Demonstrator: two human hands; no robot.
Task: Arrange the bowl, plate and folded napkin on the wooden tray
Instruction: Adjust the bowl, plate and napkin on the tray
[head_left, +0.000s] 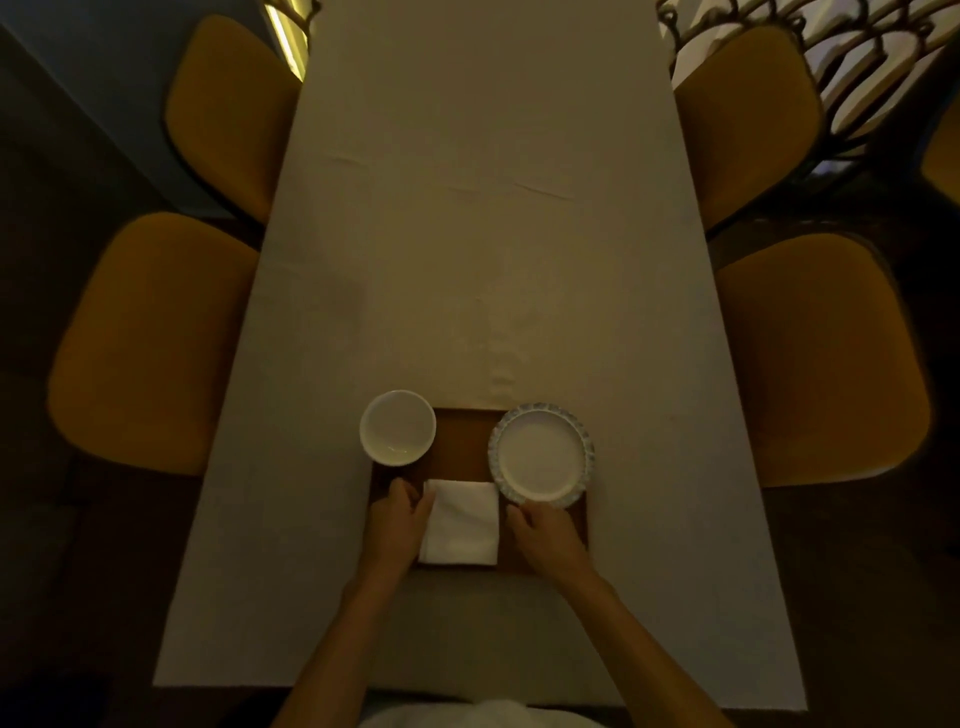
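Observation:
A brown wooden tray (464, 441) lies near the table's front middle. A white bowl (398, 427) stands on its far left corner, overhanging the edge. A white plate (541, 454) with a patterned rim sits on the tray's right side. A folded white napkin (460, 522) lies on the tray's near middle. My left hand (399, 519) rests against the napkin's left edge, fingers curled at its upper corner. My right hand (545, 535) sits just right of the napkin, below the plate, fingers loosely bent; whether it touches the napkin is unclear.
A long table (493, 260) with a pale cloth stretches away from me. Two yellow chairs (150, 343) stand along the left and two more chairs (821, 358) along the right. A metal screen (857, 67) is at the far right. The light is dim.

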